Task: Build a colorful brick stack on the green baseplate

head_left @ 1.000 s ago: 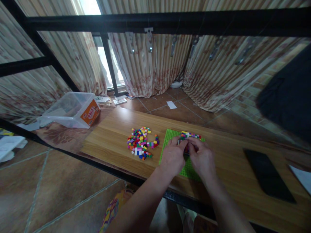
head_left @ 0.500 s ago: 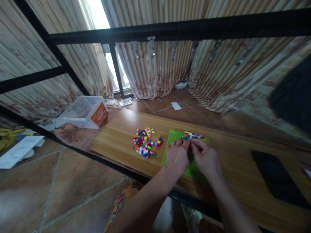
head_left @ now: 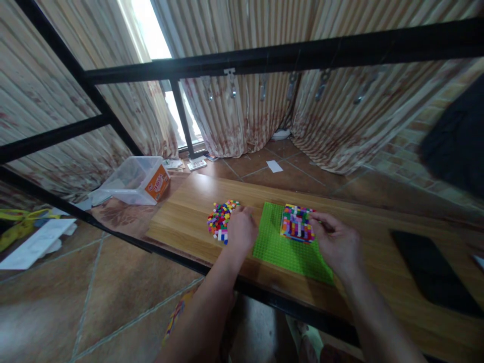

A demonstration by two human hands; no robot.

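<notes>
A: What has just been changed?

B: The two hands have been parted. Half a second ago both were bent together over the brick block [head_left: 297, 223]; now the left hand [head_left: 243, 229] has been carried across to the loose bricks [head_left: 219, 219], while the right hand [head_left: 336, 244] has been left beside the block.

A: Is anything held by the left hand?

B: That cannot be told. Its fingers are curled down at the near-right side of the pile, and their tips are hidden, so neither their opening nor any brick between them can be made out.

A: And by the right?

B: Its thumb and forefinger are brought close together at the block's far right corner. Whether the block is touched, or a small brick is pinched there, cannot be seen for certain.

A: Where is the block now?

B: It is seated on the far part of the green baseplate [head_left: 272, 247], which is laid flat on the wooden surface [head_left: 181, 217], to the right of the pile.

A: What is meant by this for the work?

B: Pressing by both hands appears to have been paused, and the block's many-coloured top has been uncovered.
</notes>
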